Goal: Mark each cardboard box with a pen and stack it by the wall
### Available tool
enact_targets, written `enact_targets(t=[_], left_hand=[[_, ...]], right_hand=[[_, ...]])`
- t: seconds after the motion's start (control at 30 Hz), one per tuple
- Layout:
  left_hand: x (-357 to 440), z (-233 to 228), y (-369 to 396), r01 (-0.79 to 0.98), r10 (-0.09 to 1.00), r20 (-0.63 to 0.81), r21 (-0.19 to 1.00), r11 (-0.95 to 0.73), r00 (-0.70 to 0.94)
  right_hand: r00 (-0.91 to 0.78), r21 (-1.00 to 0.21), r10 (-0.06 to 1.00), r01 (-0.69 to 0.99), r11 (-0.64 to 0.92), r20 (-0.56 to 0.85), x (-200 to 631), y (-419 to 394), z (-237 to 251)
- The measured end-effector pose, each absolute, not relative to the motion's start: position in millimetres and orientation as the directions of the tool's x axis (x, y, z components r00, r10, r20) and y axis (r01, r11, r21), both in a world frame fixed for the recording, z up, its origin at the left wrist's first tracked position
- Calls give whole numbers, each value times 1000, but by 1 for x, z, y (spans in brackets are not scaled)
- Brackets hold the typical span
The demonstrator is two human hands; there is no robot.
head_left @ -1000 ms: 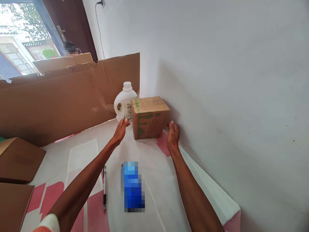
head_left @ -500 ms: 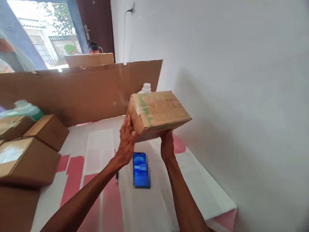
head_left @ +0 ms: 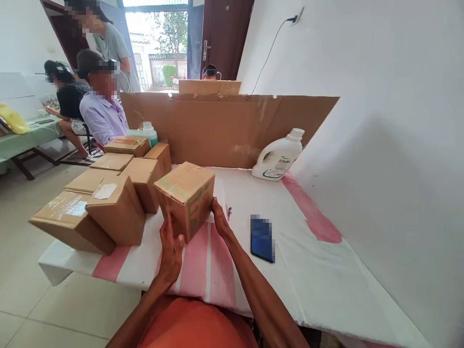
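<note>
Where the printed carton point(head_left: 184, 198) is: just left of frame centre; whether its base touches the desk point(head_left: 326, 275) is unclear.
Left hand point(head_left: 170, 256): grip half open, fingers holding the carton's near left face.
Right hand point(head_left: 220, 218): grip half open, fingers holding its right side.
Plain cartons point(head_left: 118, 215): clustered at frame left.
Phone point(head_left: 261, 239): flat, right of the right hand.
White jug point(head_left: 279, 159): right of frame centre.
</note>
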State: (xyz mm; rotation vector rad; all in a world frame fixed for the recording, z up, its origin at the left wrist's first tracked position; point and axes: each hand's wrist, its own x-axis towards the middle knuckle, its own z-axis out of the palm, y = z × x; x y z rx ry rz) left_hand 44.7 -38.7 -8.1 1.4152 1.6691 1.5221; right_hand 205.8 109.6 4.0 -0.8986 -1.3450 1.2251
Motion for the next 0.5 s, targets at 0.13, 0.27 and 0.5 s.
enact_targets(t=[0.13,0.27,0.5], left_hand=[[21,-19,-28,300,863,253,946,-126,-436],[-4,-24,-1,253,878,178,965,-68,-445],[-7,-38,0,196,924,84,981,-10,-374]], right_hand=[[-161,-982,969,-38,185,188,210,96,-5],[-109,-987,981,12,160,157,204,80,-24],[-65,-992,995,92,81,76,202,77,-44]])
